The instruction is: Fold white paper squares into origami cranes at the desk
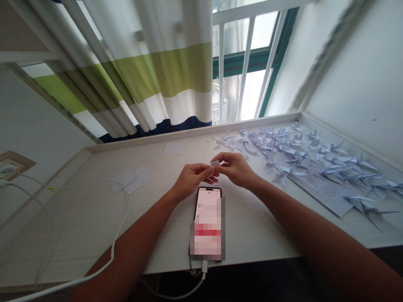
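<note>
A small folded piece of white paper (214, 163) is pinched between my two hands, above the middle of the white table. My left hand (197, 175) grips it from the left with thumb and fingers closed. From the right, my right hand (232, 167) holds the same paper, fingertips pressed together. The fingers cover part of the folds. Just below my hands lies a phone (208, 222) with its screen lit, partly blurred out. To the right spread many folded paper cranes (277, 147), some of them on a printed sheet (321, 186).
Flat paper squares (126, 178) lie on the left, and another paper sheet (174, 147) near the back. A white cable (121, 235) crosses my left forearm. A charging plug (204, 267) hangs at the table's front edge. A raised ledge (151, 139) runs along the back, below the curtain (163, 71).
</note>
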Demonstrator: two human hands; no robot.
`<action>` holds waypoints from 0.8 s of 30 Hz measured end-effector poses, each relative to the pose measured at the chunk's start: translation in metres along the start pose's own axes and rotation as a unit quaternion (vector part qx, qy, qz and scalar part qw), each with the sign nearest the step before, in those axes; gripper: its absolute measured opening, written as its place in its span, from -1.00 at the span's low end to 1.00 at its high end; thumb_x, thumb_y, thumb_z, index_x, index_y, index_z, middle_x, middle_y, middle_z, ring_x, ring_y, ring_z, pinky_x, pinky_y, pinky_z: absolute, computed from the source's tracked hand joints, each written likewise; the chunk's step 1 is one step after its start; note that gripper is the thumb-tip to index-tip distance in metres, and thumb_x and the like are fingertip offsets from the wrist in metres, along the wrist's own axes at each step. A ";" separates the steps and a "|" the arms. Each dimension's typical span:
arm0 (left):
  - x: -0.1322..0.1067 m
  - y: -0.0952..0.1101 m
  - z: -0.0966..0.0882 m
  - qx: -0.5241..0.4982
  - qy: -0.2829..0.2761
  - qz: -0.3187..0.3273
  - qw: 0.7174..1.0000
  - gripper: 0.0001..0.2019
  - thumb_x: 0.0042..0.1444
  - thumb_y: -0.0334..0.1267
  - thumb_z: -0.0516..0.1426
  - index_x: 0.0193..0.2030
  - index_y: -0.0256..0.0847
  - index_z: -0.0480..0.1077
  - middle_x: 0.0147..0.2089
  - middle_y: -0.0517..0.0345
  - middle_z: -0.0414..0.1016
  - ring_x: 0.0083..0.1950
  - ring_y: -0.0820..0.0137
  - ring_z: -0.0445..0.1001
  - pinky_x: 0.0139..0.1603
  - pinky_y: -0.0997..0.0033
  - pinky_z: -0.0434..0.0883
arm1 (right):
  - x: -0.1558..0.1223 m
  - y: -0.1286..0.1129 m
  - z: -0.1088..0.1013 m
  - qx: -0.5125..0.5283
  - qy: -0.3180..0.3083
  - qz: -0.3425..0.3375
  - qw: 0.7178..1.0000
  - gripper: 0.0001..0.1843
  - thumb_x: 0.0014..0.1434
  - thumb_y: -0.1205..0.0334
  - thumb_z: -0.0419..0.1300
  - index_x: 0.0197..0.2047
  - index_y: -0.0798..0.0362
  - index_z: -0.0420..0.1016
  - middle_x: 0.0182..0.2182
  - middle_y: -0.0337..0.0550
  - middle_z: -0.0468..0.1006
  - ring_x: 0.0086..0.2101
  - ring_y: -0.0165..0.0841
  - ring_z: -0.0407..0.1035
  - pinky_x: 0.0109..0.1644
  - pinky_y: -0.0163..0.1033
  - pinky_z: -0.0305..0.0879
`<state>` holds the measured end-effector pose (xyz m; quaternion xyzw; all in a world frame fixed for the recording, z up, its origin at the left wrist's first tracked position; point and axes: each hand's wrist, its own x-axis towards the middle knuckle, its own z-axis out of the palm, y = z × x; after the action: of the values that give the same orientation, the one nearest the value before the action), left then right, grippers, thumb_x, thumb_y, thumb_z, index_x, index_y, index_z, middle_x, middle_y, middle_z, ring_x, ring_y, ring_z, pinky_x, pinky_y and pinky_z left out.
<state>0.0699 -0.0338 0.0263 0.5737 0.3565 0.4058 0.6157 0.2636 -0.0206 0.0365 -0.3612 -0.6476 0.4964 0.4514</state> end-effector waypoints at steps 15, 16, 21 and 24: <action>-0.001 0.000 0.003 0.030 0.081 0.012 0.996 -0.65 0.12 0.00 0.36 -0.23 -0.32 0.63 -0.31 -0.07 0.69 -0.30 0.22 0.68 -0.35 0.32 0.60 | 0.000 -0.003 0.001 0.005 0.044 -0.024 0.999 -0.80 0.23 0.20 0.23 -0.16 0.05 0.67 -0.26 -0.11 0.66 -0.24 -0.29 0.54 -0.09 -0.05 0.54; -0.001 0.001 0.002 0.030 0.085 0.007 0.996 -0.65 0.11 0.00 0.36 -0.24 -0.32 0.63 -0.31 -0.07 0.68 -0.29 0.21 0.68 -0.35 0.31 0.60 | -0.001 -0.004 0.002 -0.028 0.058 -0.041 0.997 -0.82 0.23 0.22 0.23 -0.18 0.05 0.66 -0.27 -0.12 0.66 -0.24 -0.28 0.53 -0.08 -0.03 0.54; -0.002 0.003 0.004 0.042 0.082 -0.007 0.996 -0.61 0.07 0.05 0.37 -0.26 -0.30 0.62 -0.30 -0.08 0.68 -0.27 0.20 0.68 -0.35 0.29 0.60 | -0.004 -0.009 0.001 -0.160 0.052 -0.111 0.979 -0.89 0.24 0.20 0.29 -0.30 0.02 0.60 -0.26 -0.13 0.61 -0.21 -0.27 0.51 -0.07 -0.04 0.55; -0.003 0.004 0.007 0.052 0.084 -0.014 0.995 -0.58 0.05 0.09 0.37 -0.26 -0.31 0.62 -0.31 -0.08 0.68 -0.29 0.21 0.68 -0.34 0.29 0.60 | -0.003 -0.008 0.000 -0.158 0.025 -0.098 0.982 -0.83 0.23 0.10 0.33 -0.29 0.01 0.62 -0.19 -0.10 0.60 -0.19 -0.27 0.52 -0.07 -0.05 0.57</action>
<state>0.0746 -0.0392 0.0310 0.5634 0.4358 0.4248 0.5588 0.2645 -0.0258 0.0438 -0.3750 -0.7384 0.3322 0.4515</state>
